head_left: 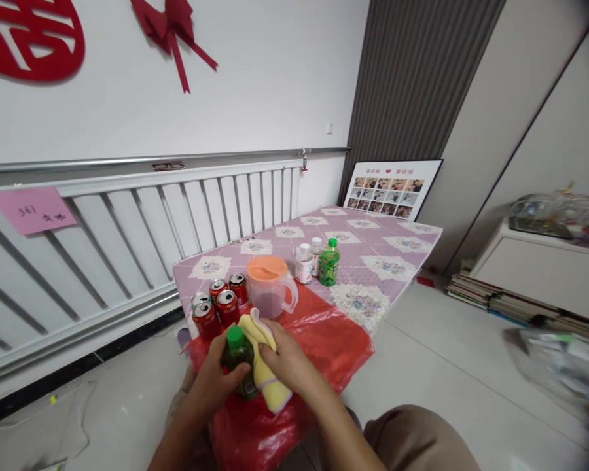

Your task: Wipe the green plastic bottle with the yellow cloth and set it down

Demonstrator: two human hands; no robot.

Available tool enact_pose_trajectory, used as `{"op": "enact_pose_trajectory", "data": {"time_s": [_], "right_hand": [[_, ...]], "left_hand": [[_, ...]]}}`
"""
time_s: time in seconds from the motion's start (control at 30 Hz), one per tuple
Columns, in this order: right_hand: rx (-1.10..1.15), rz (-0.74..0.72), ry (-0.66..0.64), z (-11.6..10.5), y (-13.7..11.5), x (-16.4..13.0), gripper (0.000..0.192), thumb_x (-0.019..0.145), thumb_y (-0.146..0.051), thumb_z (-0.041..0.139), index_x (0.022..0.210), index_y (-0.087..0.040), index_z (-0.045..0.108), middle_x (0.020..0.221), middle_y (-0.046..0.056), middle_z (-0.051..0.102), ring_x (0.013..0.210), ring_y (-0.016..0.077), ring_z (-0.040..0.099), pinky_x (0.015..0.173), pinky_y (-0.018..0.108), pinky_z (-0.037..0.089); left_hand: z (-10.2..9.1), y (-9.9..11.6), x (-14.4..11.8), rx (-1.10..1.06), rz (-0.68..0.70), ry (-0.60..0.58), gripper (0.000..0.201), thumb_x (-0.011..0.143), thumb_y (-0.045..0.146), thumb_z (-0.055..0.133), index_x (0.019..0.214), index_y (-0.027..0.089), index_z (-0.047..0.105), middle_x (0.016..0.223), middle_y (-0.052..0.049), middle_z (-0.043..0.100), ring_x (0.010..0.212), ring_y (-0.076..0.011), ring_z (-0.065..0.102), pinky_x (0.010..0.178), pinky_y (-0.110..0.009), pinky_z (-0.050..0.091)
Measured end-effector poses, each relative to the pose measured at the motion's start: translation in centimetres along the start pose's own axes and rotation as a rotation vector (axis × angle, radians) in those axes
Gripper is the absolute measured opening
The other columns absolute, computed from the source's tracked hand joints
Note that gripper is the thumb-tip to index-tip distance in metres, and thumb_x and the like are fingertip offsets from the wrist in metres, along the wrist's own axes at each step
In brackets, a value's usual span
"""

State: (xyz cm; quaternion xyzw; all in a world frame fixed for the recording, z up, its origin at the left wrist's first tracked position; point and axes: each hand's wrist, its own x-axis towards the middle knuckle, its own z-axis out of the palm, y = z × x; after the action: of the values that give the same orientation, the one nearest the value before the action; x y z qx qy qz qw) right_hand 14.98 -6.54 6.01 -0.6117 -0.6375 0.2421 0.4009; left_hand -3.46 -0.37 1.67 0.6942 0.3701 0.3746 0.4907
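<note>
My left hand is wrapped round a green-capped bottle, which stands roughly upright near the table's front. Against the bottle's right side lies a yellow cloth, gripped by my right hand. Beneath both hands spreads a red plastic sheet. Several red drink cans stand close together just beyond my left hand. Past the cloth is a clear pitcher with an orange lid and a handle on its right. The bottle's lower left part is hidden by my fingers.
A white bottle, another white-capped bottle and a green bottle stand beyond the pitcher on the purple floral tablecloth. A white radiator runs along the wall. A framed photo board leans at the table's far end.
</note>
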Motion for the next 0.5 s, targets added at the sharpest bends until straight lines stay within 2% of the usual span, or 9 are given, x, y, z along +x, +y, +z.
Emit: {"op": "enact_pose_trajectory", "data": {"time_s": [0.13, 0.23, 0.33, 0.5], "right_hand": [[-0.111, 0.148, -0.100, 1.6, 2.4, -0.8, 0.057, 0.075, -0.011, 0.054, 0.132, -0.015, 0.058, 0.120, 0.017, 0.068, 0.108, 0.0281, 0.065, 0.094, 0.040, 0.047], [-0.177, 0.209, -0.124, 2.1, 2.8, -1.4, 0.057, 0.073, -0.011, 0.056, 0.130, -0.011, 0.060, 0.113, 0.021, 0.069, 0.100, 0.0326, 0.067, 0.087, 0.043, 0.050], [-0.179, 0.171, -0.086, 1.4, 1.6, -1.4, 0.061, 0.076, -0.013, 0.056, 0.137, -0.015, 0.054, 0.122, 0.018, 0.065, 0.111, 0.0293, 0.063, 0.095, 0.040, 0.046], [-0.093, 0.002, 0.042, -0.7, -1.6, -0.9, 0.057, 0.083, -0.016, 0.051, 0.140, -0.021, 0.048, 0.137, 0.010, 0.056, 0.126, 0.0219, 0.051, 0.108, 0.033, 0.037]], "left_hand": [[-0.3, -0.1, -0.2, -0.087, -0.012, -0.054, 0.079, 0.074, 0.025, 0.070, 0.142, 0.021, 0.030, 0.139, -0.014, 0.053, 0.127, -0.0299, 0.054, 0.108, -0.047, 0.043], [-0.3, -0.2, -0.4, -0.060, 0.011, -0.018, 0.065, 0.075, 0.021, 0.066, 0.133, 0.020, 0.037, 0.135, -0.014, 0.055, 0.127, -0.0286, 0.054, 0.108, -0.046, 0.043], [-0.2, -0.4, -0.5, -0.034, 0.023, -0.013, 0.058, 0.075, 0.022, 0.065, 0.128, 0.020, 0.042, 0.134, -0.013, 0.057, 0.127, -0.0283, 0.054, 0.109, -0.045, 0.042], [-0.4, -0.9, -0.3, -0.031, 0.021, -0.048, 0.064, 0.077, 0.031, 0.066, 0.135, 0.020, 0.042, 0.136, -0.013, 0.058, 0.127, -0.0299, 0.054, 0.109, -0.045, 0.044]]}}
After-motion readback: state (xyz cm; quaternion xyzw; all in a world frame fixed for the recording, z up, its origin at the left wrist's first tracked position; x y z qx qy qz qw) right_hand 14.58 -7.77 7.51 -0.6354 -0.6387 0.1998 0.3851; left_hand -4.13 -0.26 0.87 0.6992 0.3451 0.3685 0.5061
